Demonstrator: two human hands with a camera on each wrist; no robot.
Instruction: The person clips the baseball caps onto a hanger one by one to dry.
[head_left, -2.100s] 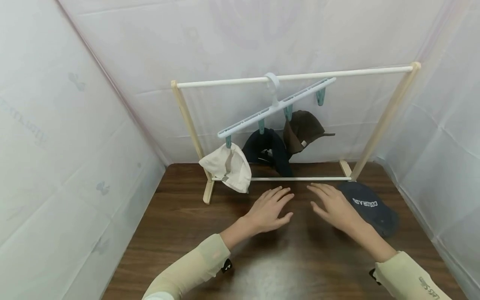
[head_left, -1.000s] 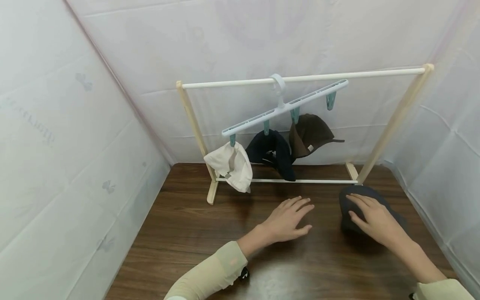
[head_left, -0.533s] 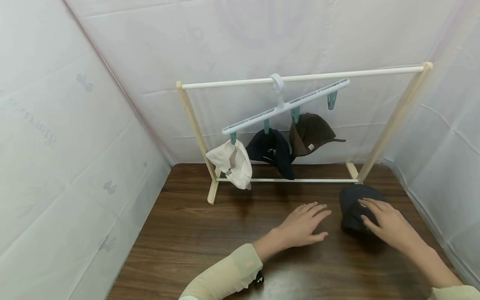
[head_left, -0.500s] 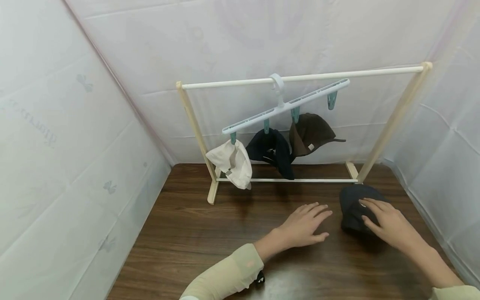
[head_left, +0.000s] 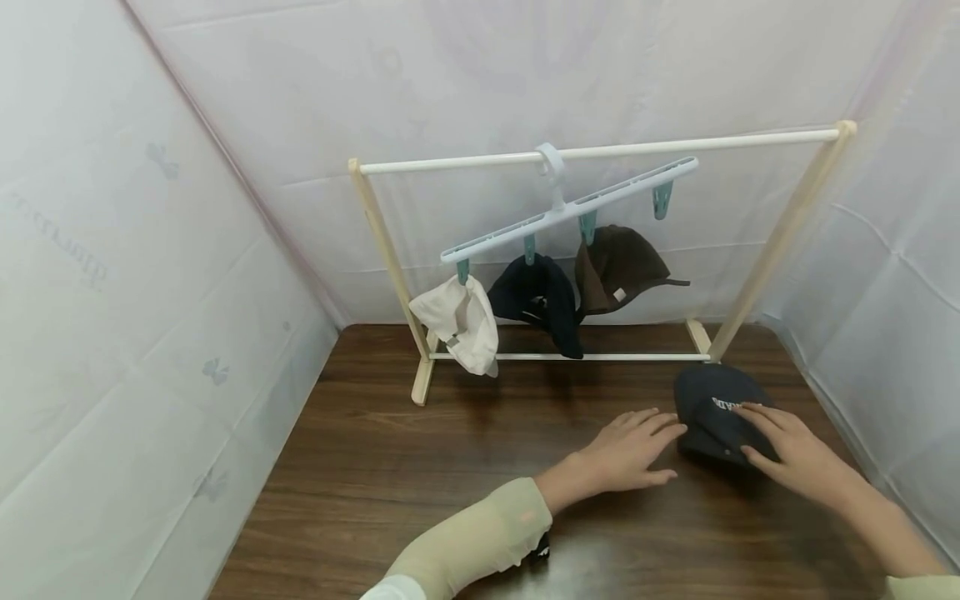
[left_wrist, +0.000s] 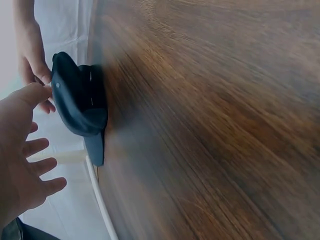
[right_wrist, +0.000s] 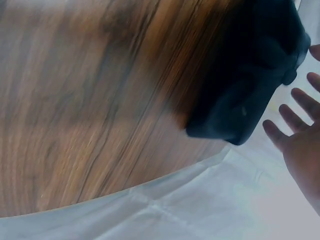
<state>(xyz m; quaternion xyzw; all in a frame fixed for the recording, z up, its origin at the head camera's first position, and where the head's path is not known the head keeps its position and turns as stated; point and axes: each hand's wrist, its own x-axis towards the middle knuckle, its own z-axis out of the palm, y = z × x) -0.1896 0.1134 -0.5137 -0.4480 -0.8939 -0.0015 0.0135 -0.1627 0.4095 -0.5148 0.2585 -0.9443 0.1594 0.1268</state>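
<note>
A dark navy cap [head_left: 701, 429] with white lettering lies on the wooden table at the right, below the rack's foot. Over its right side reaches my right hand [head_left: 802, 458], fingers extended; the right wrist view shows these spread fingers beside the cap, and contact is not clear. My left hand [head_left: 630, 454] is just left of the cap, fingers loosely spread and holding nothing. In the left wrist view its thumb appears close to the cap [left_wrist: 75, 100]. Behind, a pale blue hanger [head_left: 517, 231] carries a white cap [head_left: 472, 325], a black cap [head_left: 566, 308] and a brown cap [head_left: 618, 267].
The hanger tilts, left end low, from the white top bar [head_left: 712, 147] of a wooden rack. Its rightmost clip [head_left: 662, 202] holds nothing. White sheeting [head_left: 187, 333] encloses the wooden table [head_left: 360, 492] at the back and sides.
My left hand has moved right, from below the black cap to the navy cap's left side. My right hand has moved right and slightly down over the navy cap. The hanging caps stay clipped.
</note>
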